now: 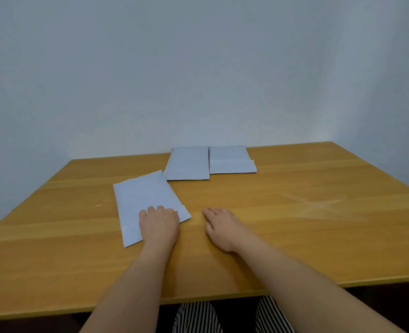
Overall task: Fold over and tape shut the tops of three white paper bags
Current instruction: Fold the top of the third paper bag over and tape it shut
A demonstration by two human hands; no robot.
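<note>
fingers of the left hand curled down, pressing palm-flat on the near right part of the nearest bag, not pinching it. right hand lies flat on the bare worktop, fingers spread loosely open, holding nothing, just right of that bag and not touching it.

nearest bag: flat white paper rectangle, slightly creased, long axis running near-to-far but skewed, far end tipped right; its far right corner is just beside the middle bag. middle bag and right bag lie flat side by side at the far edge of the worktop, edges touching or nearly so, long axes pointing away from the person. right bag shows a horizontal fold line across it, with a flap edge sticking out at its right side. worktop is smooth orange-brown wood grain with a faint scuffed patch on the right.
</note>
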